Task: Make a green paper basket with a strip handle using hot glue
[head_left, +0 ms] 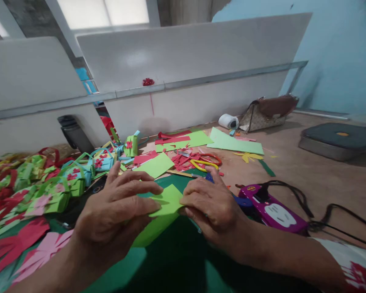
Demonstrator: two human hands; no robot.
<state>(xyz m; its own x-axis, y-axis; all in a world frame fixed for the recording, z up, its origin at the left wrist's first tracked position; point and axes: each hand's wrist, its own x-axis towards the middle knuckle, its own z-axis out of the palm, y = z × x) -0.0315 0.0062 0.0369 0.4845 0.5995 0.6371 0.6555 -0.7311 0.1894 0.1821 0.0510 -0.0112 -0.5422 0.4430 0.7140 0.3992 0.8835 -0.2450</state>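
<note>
Green paper (168, 200) pinched by left hand (118, 209) and right hand (212, 207), both grips closed.

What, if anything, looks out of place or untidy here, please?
Red paper scraps lie strewn around the scissors, beyond the green sheet that the left hand and right hand hold; a handbag slumps on its side by the partition.

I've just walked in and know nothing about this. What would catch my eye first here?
Front and centre, the left hand and the right hand hold a folded light green paper between them over a dark green sheet. To the left lies a bright heap of green, blue and red paper baskets, and behind the hands, scissors with yellow and red handles among red scraps.
</note>
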